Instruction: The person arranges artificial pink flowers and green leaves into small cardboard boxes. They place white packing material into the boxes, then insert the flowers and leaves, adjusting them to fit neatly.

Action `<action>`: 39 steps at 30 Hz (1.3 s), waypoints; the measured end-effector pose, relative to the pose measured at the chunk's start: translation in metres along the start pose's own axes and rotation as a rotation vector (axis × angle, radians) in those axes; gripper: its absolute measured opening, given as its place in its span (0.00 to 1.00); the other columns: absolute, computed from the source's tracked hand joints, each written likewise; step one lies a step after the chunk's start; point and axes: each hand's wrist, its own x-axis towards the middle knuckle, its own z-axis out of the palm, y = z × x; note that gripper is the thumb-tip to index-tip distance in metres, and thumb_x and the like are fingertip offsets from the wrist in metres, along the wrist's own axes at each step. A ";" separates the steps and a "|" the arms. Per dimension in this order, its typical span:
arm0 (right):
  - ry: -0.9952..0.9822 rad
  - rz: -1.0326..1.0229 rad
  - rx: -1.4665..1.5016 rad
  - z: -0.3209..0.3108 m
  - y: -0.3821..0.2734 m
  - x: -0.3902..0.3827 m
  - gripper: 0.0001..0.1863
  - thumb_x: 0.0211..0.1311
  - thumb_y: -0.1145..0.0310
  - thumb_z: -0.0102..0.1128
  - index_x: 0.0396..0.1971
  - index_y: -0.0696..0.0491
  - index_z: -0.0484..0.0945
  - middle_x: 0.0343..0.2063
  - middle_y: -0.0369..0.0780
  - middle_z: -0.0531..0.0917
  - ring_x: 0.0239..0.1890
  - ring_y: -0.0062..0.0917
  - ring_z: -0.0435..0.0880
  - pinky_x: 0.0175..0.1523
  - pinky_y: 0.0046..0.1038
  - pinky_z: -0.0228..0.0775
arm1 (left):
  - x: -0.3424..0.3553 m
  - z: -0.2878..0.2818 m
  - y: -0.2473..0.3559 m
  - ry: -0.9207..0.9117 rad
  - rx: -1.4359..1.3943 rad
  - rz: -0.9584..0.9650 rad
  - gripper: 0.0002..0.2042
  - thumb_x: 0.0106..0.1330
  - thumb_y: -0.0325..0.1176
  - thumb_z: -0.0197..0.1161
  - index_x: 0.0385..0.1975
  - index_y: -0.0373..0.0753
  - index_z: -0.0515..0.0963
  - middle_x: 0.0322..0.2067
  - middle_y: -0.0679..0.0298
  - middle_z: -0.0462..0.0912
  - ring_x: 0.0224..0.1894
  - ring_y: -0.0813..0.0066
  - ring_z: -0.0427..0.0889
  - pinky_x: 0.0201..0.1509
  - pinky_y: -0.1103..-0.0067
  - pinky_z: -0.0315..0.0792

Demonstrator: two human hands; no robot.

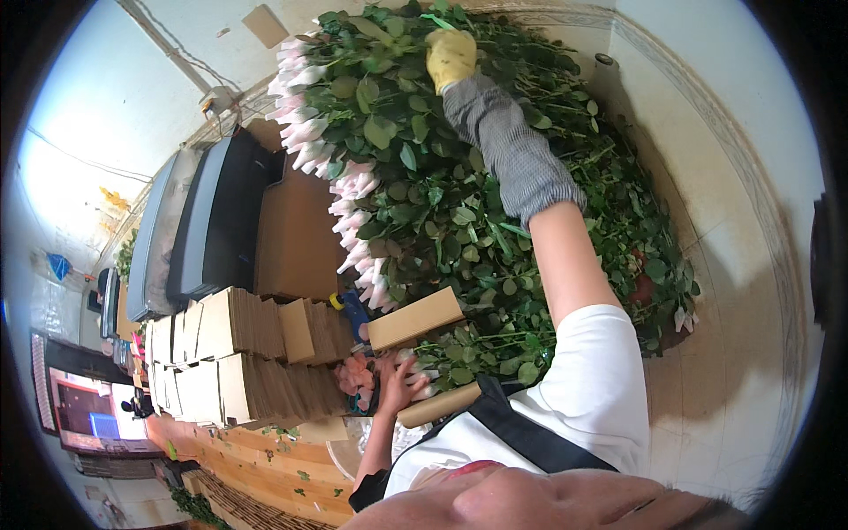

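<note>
Clearly, we are leaning over a broad pile of leafy flowers [477,221], which is spreading from the middle of our view out toward twelve and four o'clock. Their heads are wearing pale pink-white wraps [305,132] and are lining the pile's edge, mostly between nine and eleven o'clock.

At twelve o'clock our right hand [451,58] is resting over the leaves in a yellow glove, with a grey ribbed sleeve [517,146] covering the forearm. Its fingers are looking bent, and a bright green strip [436,19] is showing just past them; we cannot tell how tightly they are curling or whether they are gripping anything.

Near six o'clock our bare left hand [396,385] is lying beside a smaller bunch [481,353], its fingers partly spread against the wrapped heads there. We cannot tell whether it is holding any of them firmly.

Just beside that hand, toward seven o'clock, peach-pink blooms [355,374] are sitting next to stacked cardboard [265,389], which is filling the eight o'clock side. A small cardboard piece [415,320] is lying just above the left hand, and a blue tool [355,316] is resting near its left end. Between nine and ten o'clock, a black-and-grey box [216,216] is standing beside a brown carton [296,234].
</note>
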 end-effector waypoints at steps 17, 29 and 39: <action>-0.936 -0.037 0.539 -0.313 0.046 -0.212 0.22 0.62 0.79 0.57 0.56 0.47 0.80 0.54 0.41 0.83 0.50 0.31 0.84 0.54 0.32 0.77 | 0.000 0.028 -0.010 -0.037 -0.427 -0.126 0.32 0.53 0.45 0.73 0.59 0.43 0.74 0.54 0.46 0.67 0.58 0.50 0.70 0.59 0.57 0.68; -1.124 0.039 0.119 -0.291 -0.043 -0.439 0.17 0.65 0.70 0.56 0.54 0.51 0.80 0.47 0.49 0.84 0.45 0.44 0.83 0.49 0.38 0.77 | -0.001 -0.008 0.017 0.138 0.038 0.060 0.24 0.49 0.45 0.71 0.47 0.46 0.80 0.47 0.56 0.74 0.57 0.55 0.69 0.63 0.57 0.58; -0.992 -0.107 0.153 -0.287 -0.047 -0.442 0.19 0.54 0.80 0.58 0.48 0.52 0.82 0.47 0.45 0.84 0.48 0.41 0.83 0.51 0.35 0.78 | 0.005 -0.006 0.007 0.146 -0.046 0.120 0.24 0.45 0.45 0.72 0.44 0.44 0.80 0.46 0.56 0.71 0.55 0.53 0.67 0.59 0.60 0.61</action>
